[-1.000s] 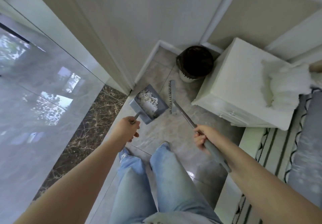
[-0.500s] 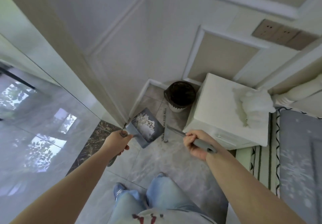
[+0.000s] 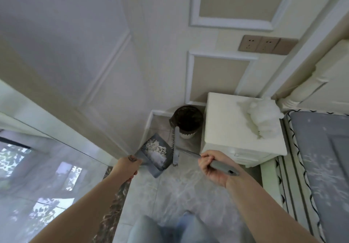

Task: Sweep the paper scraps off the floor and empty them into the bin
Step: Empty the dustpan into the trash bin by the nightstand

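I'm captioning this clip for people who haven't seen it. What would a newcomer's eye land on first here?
First, the grey dustpan heaped with white paper scraps, held by the left hand near the wall corner. Next, the right hand gripping the brush handle, its head beside the pan. Just beyond stands the dark-lined bin, next to a white nightstand.

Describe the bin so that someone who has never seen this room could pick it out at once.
Find the white bedside cabinet against the panelled wall. In the floor corner beside it stands the bin, just beyond the broom head and the scrap-filled dustpan. It is the only round thing there: dark-lined inside, with a pale base.
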A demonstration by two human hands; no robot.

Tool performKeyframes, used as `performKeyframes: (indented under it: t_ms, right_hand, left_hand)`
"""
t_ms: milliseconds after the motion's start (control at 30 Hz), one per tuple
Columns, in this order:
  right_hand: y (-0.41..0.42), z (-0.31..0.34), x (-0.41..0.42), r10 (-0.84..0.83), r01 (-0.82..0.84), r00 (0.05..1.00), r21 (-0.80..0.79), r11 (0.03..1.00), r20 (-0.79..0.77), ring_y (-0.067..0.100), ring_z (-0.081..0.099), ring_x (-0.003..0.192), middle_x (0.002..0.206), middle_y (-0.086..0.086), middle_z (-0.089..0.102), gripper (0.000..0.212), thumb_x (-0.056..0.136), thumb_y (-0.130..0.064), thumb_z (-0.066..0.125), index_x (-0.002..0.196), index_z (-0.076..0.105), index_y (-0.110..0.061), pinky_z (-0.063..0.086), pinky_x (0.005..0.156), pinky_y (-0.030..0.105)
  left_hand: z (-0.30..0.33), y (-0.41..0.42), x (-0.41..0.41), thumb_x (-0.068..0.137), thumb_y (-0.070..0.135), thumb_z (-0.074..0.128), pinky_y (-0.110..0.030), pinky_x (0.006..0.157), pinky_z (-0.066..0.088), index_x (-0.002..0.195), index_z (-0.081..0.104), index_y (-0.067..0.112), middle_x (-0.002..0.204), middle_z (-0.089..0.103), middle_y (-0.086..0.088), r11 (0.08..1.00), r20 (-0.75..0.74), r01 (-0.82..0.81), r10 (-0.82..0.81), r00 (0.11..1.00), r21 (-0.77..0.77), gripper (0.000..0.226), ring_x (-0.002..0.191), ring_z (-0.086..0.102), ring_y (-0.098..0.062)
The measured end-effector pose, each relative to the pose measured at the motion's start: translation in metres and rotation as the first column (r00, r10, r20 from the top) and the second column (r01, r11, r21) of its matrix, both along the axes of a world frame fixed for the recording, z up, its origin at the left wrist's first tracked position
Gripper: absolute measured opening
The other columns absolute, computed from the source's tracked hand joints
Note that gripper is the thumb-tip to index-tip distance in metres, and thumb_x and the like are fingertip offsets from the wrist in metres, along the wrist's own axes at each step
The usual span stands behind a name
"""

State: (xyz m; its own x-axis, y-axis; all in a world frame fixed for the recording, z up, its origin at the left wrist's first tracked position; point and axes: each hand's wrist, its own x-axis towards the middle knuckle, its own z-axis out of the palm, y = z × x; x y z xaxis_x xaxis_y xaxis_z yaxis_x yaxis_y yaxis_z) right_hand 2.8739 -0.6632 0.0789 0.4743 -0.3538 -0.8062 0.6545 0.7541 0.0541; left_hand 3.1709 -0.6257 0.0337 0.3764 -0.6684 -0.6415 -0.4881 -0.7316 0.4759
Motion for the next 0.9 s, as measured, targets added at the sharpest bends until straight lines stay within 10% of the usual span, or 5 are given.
performKeyframes:
  t_ms: [267,433,633,900]
  right_hand:
    - [-0.017,0.011,0.034,-0.117,0.117,0.993,0.03,0.993,-0.02,0.008,0.045,0.034,0.052,0.002,0.04,0.015,0.079,0.007,0.048,0.078,0.042,-0.007,0.043,0.032,0.018]
    - [-0.032,0.006,0.07,-0.177,0.177,0.984,-0.028,0.984,0.019,0.01,0.048,0.035,0.052,0.002,0.041,0.087,0.033,0.03,0.074,0.1,0.039,-0.012,0.046,0.033,0.021]
    - [-0.039,0.024,0.112,-0.235,0.232,0.967,-0.047,0.972,-0.1,0.006,0.047,0.034,0.055,-0.003,0.038,0.015,0.085,0.003,0.052,0.082,0.043,-0.008,0.045,0.034,0.018]
    - [-0.034,0.026,0.132,-0.277,0.272,0.952,-0.057,0.961,-0.13,0.005,0.047,0.035,0.054,-0.002,0.042,0.015,0.087,0.0,0.053,0.075,0.047,-0.007,0.044,0.034,0.017]
  left_hand:
    - [-0.021,-0.049,0.045,0.093,0.03,0.063,-0.026,0.047,0.038,0.074,0.062,0.007,0.048,0.057,-0.005,0.998,-0.067,0.065,-0.064,0.996,0.006,0.03,0.041,0.048,-0.02]
    - [-0.031,-0.083,0.078,0.093,0.024,0.064,-0.026,0.043,0.039,0.068,0.055,0.009,0.042,0.051,-0.003,0.996,-0.15,0.094,-0.092,0.984,0.002,0.03,0.037,0.044,-0.02]
    - [-0.024,-0.111,0.104,0.092,0.021,0.068,-0.028,0.046,0.042,0.076,0.057,0.004,0.05,0.054,-0.01,0.999,-0.375,0.038,-0.028,0.926,0.02,0.026,0.038,0.046,-0.019]
    - [-0.025,-0.131,0.124,0.095,0.018,0.065,-0.022,0.037,0.039,0.087,0.053,0.004,0.064,0.064,-0.015,0.995,-0.586,0.002,0.059,0.808,0.102,0.02,0.034,0.041,-0.014]
